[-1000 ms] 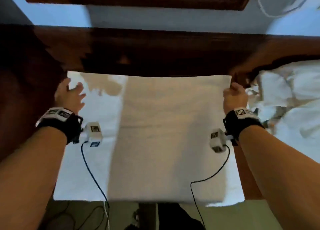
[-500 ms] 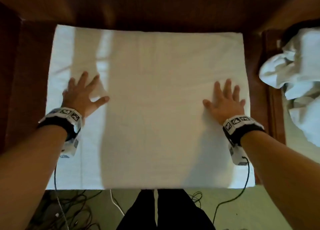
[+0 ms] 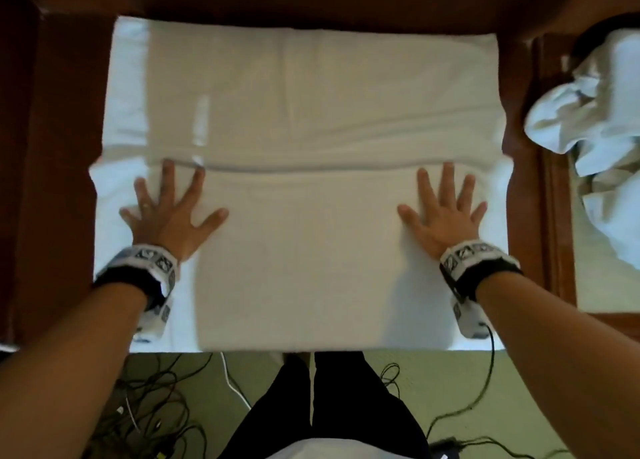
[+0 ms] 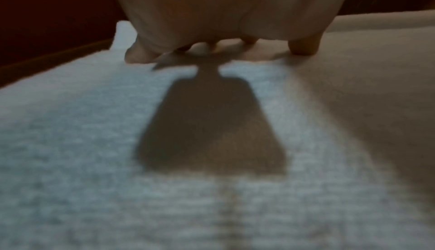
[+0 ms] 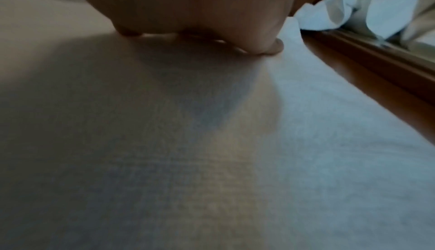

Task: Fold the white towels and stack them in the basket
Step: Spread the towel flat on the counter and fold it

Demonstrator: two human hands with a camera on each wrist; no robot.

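A large white towel (image 3: pixel 304 119) lies spread over the dark wooden table (image 3: pixel 59 181), with a long crease running across its middle just beyond my fingertips. My left hand (image 3: pixel 169 209) lies flat on the towel's left side, fingers spread and straight. My right hand (image 3: pixel 445 212) presses flat on the right side the same way. In the left wrist view the left hand (image 4: pixel 221 36) rests palm-down on the towel (image 4: pixel 94 142). In the right wrist view the right hand (image 5: pixel 200 21) presses on the towel (image 5: pixel 212 142). No basket shows in any view.
A heap of crumpled white towels (image 3: pixel 588 112) lies to the right beyond a wooden rail (image 3: pixel 557 181); the heap of white towels (image 5: pixel 367 3) also shows in the right wrist view. Cables (image 3: pixel 149 399) trail on the green floor below the table's near edge, by my dark-trousered legs (image 3: pixel 329 406).
A second ago both hands pinched the towel's far corners; they let go and laid flat on it. Since half a second ago a crease has formed in front of the fingertips.
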